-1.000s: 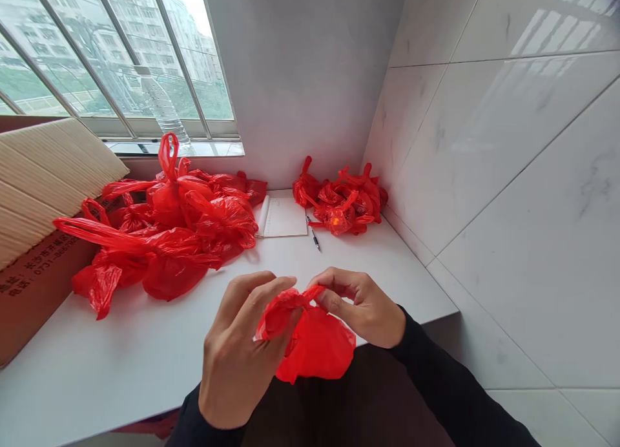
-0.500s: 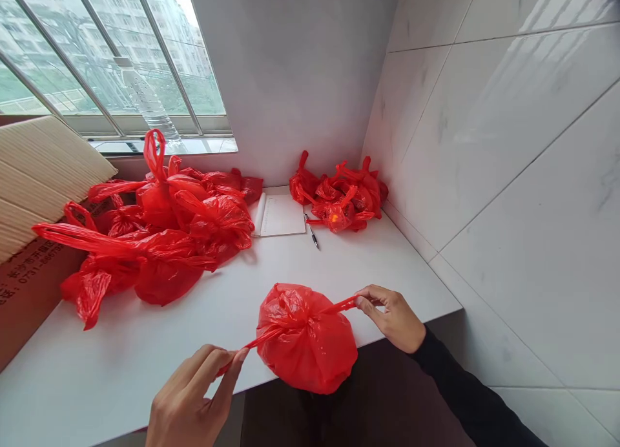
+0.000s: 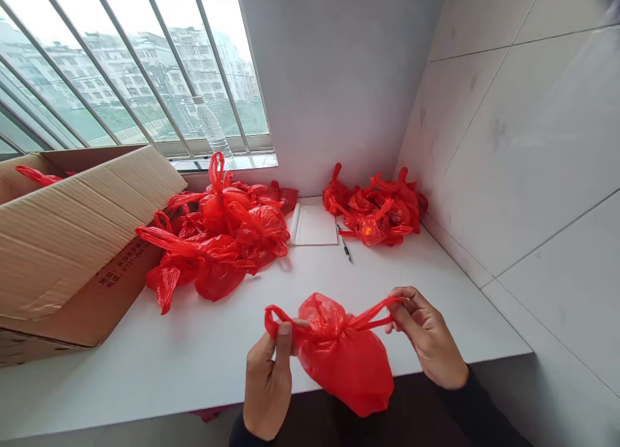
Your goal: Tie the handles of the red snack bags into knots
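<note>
A filled red plastic bag [image 3: 346, 356] hangs over the near edge of the white counter [image 3: 194, 350], knotted at its top. My left hand [image 3: 268, 382] pinches the bag's left handle loop between thumb and fingers. My right hand [image 3: 426, 337] grips the right handle, which is stretched taut from the knot. Both hands are closed on the handles.
A heap of red bags [image 3: 223, 234] lies at mid-left beside an open cardboard box [image 3: 68, 240]. A smaller pile of tied red bags [image 3: 375, 208] sits in the far corner. A notepad [image 3: 314, 226] and pen [image 3: 344, 243] lie between them. A plastic bottle [image 3: 212, 130] stands on the window sill.
My left hand has come up and in from the low left, so the left handle is now a slack loop. The view has shifted, showing more of the box.
</note>
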Action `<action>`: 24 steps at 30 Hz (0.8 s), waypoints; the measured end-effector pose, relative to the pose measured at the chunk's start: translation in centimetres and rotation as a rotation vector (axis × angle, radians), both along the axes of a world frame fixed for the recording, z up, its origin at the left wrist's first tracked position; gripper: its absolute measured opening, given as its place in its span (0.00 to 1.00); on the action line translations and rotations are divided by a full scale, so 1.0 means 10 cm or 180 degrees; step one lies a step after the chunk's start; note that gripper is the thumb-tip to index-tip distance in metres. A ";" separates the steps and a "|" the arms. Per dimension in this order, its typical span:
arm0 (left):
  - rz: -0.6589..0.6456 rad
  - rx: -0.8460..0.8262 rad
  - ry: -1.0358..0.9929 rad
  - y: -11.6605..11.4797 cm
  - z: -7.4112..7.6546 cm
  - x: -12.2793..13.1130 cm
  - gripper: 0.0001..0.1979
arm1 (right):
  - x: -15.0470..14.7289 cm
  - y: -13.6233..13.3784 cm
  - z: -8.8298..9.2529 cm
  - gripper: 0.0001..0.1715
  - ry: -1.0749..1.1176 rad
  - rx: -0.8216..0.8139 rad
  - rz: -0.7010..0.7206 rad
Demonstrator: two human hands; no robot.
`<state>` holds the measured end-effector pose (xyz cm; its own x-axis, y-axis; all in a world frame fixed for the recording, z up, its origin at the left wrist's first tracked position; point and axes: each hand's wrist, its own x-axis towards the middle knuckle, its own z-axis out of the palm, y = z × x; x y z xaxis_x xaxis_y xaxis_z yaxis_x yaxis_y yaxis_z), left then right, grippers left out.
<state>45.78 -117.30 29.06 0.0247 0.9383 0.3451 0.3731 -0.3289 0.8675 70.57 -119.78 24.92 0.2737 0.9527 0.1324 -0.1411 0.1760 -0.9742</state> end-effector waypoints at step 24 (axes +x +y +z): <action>-0.1368 0.1157 0.2338 0.22 -0.24 0.14 0.30 | -0.18 0.18 -0.58 0.24 -0.0331 -0.0276 -0.0826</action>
